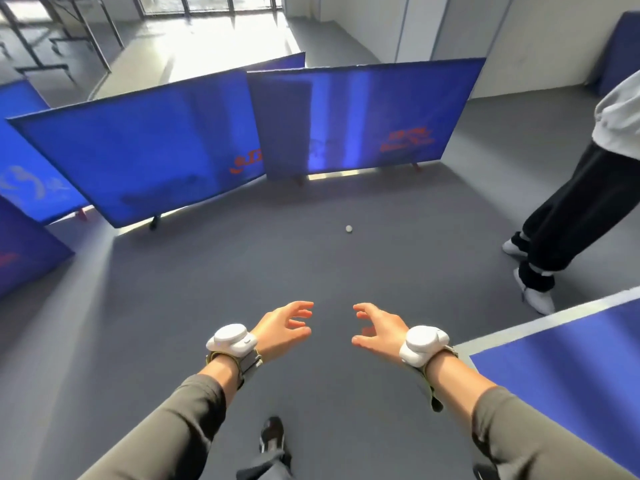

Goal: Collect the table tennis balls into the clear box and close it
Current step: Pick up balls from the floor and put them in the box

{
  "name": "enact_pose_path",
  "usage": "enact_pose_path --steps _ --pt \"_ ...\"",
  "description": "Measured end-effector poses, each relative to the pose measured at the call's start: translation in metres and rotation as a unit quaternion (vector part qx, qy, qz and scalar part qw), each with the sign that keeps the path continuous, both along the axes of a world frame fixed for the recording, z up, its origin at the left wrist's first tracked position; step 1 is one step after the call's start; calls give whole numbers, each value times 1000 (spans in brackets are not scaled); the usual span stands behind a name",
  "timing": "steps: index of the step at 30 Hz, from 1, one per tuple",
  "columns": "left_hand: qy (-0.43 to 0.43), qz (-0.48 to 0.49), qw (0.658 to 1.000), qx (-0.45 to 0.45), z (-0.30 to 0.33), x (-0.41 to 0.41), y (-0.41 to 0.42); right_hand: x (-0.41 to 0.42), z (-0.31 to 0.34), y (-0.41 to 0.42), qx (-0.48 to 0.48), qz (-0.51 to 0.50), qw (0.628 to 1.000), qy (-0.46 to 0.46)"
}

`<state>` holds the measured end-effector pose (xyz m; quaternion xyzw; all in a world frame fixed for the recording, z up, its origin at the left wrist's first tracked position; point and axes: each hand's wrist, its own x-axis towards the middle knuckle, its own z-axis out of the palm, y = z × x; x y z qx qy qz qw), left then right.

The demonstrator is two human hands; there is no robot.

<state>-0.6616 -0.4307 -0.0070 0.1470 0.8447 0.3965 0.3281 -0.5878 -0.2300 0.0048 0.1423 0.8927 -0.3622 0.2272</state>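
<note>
One white table tennis ball (348, 229) lies on the grey floor, ahead of me and slightly right, in front of the blue barriers. My left hand (284, 329) and my right hand (379, 329) are held out side by side above the floor, well short of the ball. Both hands have their fingers spread and curled, and hold nothing. Each wrist carries a white strapped device. No clear box is in view.
Blue court barriers (138, 150) fence the far side and the left. A blue table tennis table corner (571, 375) juts in at the lower right. Another person's legs (568, 230) stand at the right. My own foot (272, 434) shows below.
</note>
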Motion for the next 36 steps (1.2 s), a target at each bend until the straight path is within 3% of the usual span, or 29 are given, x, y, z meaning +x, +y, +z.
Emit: enact_pose_path --steps 4,15,23,30,36 --pt "8 2 1000 -12 -26 -107 20 -104 -26 19 14 -3 1000 -3" --pt "-5 -47 999 -19 -45 -388 113 -345 -60 99 -43 -149 988 -2" --pt "-17 -57 997 -45 -118 -572 234 -521 -138 224 -51 -201 978 -28" --pt "-23 -80 988 -133 -268 -712 346 -647 -297 327 -40 -246 965 -84" --pt "-33 -113 982 -149 -475 -791 401 -718 -508 359 -30 -236 965 -111"
